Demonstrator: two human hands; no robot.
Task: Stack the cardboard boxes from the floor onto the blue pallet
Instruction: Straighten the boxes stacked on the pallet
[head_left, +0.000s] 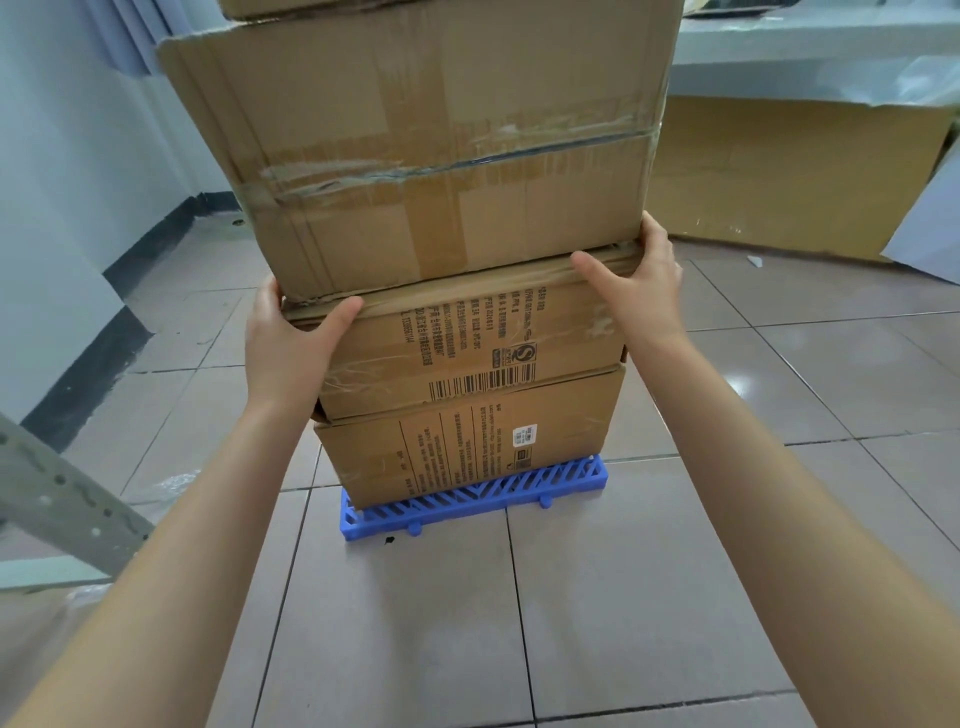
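Observation:
A stack of cardboard boxes stands on the blue pallet (467, 499) in the middle of the tiled floor. The lowest box (467, 441) carries printed text and a small label. On it sits a second box (467, 348) with a barcode. A large taped box (426, 166) rests on that one, and the edge of another box (415, 6) shows above it at the frame top. My left hand (291, 338) grips the second box's upper left corner. My right hand (639, 280) grips its upper right corner, thumb on the front face.
A large open cardboard box (795, 171) lies at the back right, with a white sheet (924, 228) leaning beside it. A grey perforated metal bar (67, 493) slants in at the left. A wall with a dark skirting runs along the left.

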